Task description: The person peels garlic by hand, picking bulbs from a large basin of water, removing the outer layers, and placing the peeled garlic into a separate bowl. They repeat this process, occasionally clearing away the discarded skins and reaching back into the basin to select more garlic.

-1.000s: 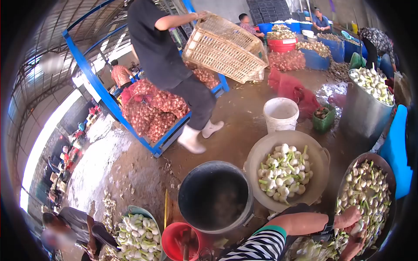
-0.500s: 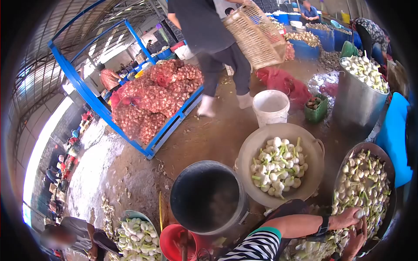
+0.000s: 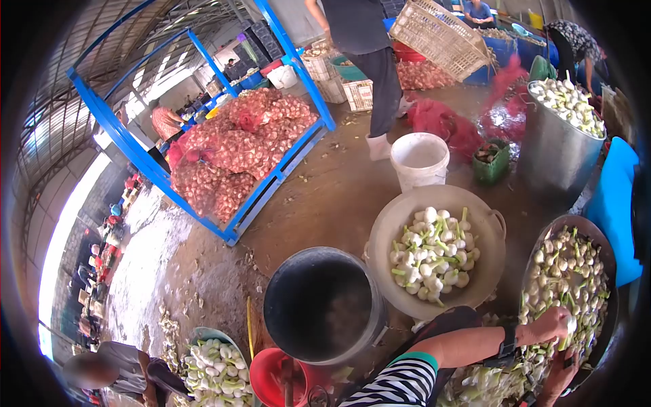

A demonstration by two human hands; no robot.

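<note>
My left hand (image 3: 546, 325), with a dark watch on its wrist, is closed around a whitish garlic bulb (image 3: 571, 324) above the oval pan (image 3: 612, 298). Several untrimmed garlic bulbs (image 3: 568, 271) with stems fill that pan. Just below, my right hand (image 3: 560, 374) has its fingers curled at the pan's near edge; something dark shows by them, too unclear to name. Loose peelings (image 3: 491, 390) are heaped under my forearms. To the left, a wide basin (image 3: 383, 230) holds peeled white garlic (image 3: 434, 254) with green stems.
A dark bucket (image 3: 271, 292) of water, a red bucket (image 3: 261, 366) and a white bucket (image 3: 420, 180) stand nearby. Beyond are a tall metal drum (image 3: 556, 152) full of garlic and a blue frame (image 3: 271, 186) stacked with netted garlic sacks. A person carries a crate (image 3: 441, 41).
My left hand has moved up and right with the bulb, apart from my right hand, which is slightly lower. The walking person and crate have shifted right; some red netting is raised.
</note>
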